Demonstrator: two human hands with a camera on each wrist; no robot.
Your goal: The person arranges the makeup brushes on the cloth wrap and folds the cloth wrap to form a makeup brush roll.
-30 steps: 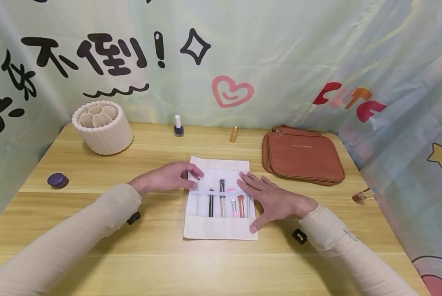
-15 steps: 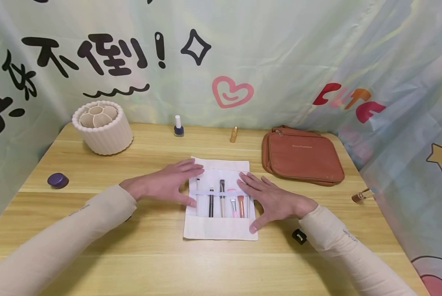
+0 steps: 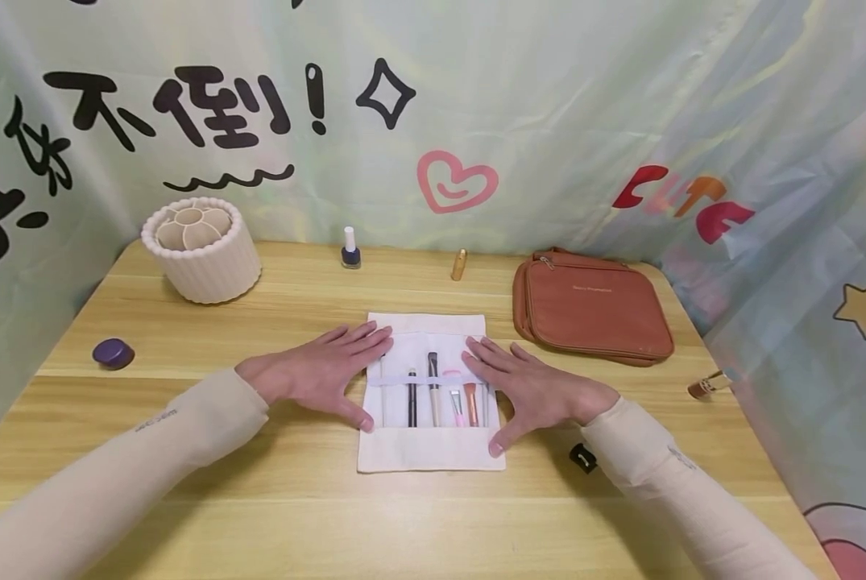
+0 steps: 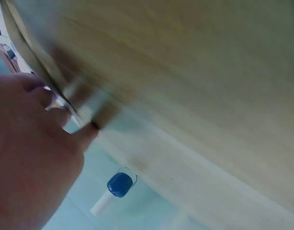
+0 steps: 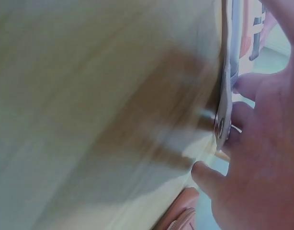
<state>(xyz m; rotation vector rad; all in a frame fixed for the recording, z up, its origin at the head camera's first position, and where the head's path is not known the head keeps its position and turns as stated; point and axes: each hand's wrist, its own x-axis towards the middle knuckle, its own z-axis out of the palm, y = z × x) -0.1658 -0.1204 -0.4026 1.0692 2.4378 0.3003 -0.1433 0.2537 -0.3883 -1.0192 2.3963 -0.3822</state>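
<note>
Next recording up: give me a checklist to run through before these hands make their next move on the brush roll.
1. Brush roll lying unfolded on the table: ok.
2. Left hand at its left edge: ok.
3. Right hand at its right edge: ok.
4. Lower ends of the brushes behind the bottom flap: ok.
5. Every brush under the band: cannot tell, too small.
6. Brown bag apart from the roll: ok.

Nail polish (image 3: 350, 256), brown case (image 3: 594, 310)

Pale printed fabric (image 3: 549, 97) hangs behind a wood-grain table (image 3: 433, 528).
</note>
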